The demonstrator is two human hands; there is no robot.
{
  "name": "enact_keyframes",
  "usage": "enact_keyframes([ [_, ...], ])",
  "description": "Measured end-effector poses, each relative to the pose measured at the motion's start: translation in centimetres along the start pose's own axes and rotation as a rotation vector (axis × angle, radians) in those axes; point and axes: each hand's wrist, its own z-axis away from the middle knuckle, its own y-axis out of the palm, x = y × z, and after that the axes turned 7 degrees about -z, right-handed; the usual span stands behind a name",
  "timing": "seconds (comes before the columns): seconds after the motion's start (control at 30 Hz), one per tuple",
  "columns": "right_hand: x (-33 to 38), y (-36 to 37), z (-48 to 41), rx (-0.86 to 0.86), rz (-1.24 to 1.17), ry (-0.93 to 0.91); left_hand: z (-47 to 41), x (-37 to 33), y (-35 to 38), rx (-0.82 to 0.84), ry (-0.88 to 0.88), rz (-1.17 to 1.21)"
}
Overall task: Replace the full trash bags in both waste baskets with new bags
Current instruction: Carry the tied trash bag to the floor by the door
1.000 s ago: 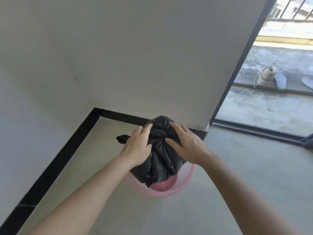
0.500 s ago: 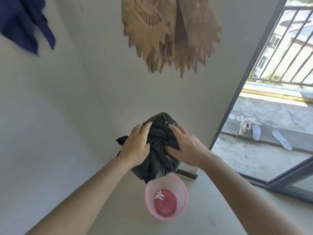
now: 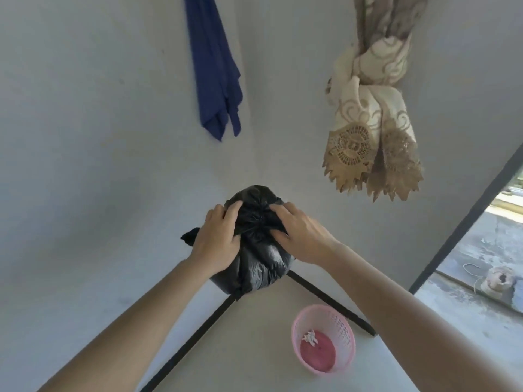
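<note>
A full black trash bag (image 3: 259, 260), bunched and tied at its top, hangs in the air in front of the room's corner. My left hand (image 3: 218, 239) grips its left side and my right hand (image 3: 301, 236) grips its right side near the knot. Below and to the right, a pink mesh waste basket (image 3: 341, 335) stands on the floor without a bag, with a few white scraps (image 3: 310, 337) on its bottom.
A blue cloth (image 3: 216, 80) hangs on the wall at upper left. A knotted beige lace curtain (image 3: 368, 114) hangs at upper right. A black baseboard (image 3: 195, 338) runs along both walls. An open doorway (image 3: 481, 278) at right leads to an outdoor concrete floor with a shoe (image 3: 498, 281).
Both hands have lifted the black bag up out of the pink basket, which now stands bare lower right. The view has tilted up, showing the cloth and curtain.
</note>
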Motion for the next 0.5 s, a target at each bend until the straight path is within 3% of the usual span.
enact_keyframes([
  [0.13,7.3,5.1,-2.9,0.111,-0.091,-0.323,8.7,5.0,-4.6,-0.104,-0.295,-0.131],
  [0.27,19.5,11.1,-2.6,0.243,-0.180,-0.671,21.6,8.5,-10.6,-0.187,-0.660,-0.259],
  [0.5,44.3,19.7,9.3,0.536,-0.380,-1.230,48.7,7.4,-20.3,-0.423,-1.243,-0.414],
])
